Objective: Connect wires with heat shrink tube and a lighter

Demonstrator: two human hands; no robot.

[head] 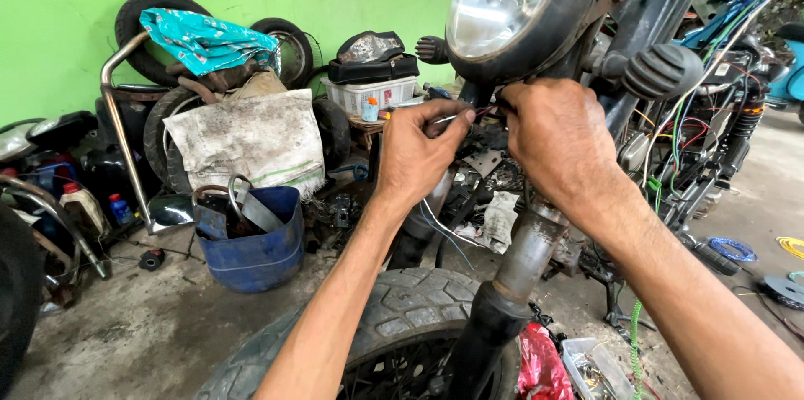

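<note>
Under the big round headlight [502, 0] of the motorbike [586, 73], above the front tire [394, 308], both arms are reaching up, the right hand [557, 136] and the left hand [419, 153] pinching thin wires [469, 115] with closed fingertips.

2 bare forearms, sleeveless to the frame edge, ringless fingers.
</note>
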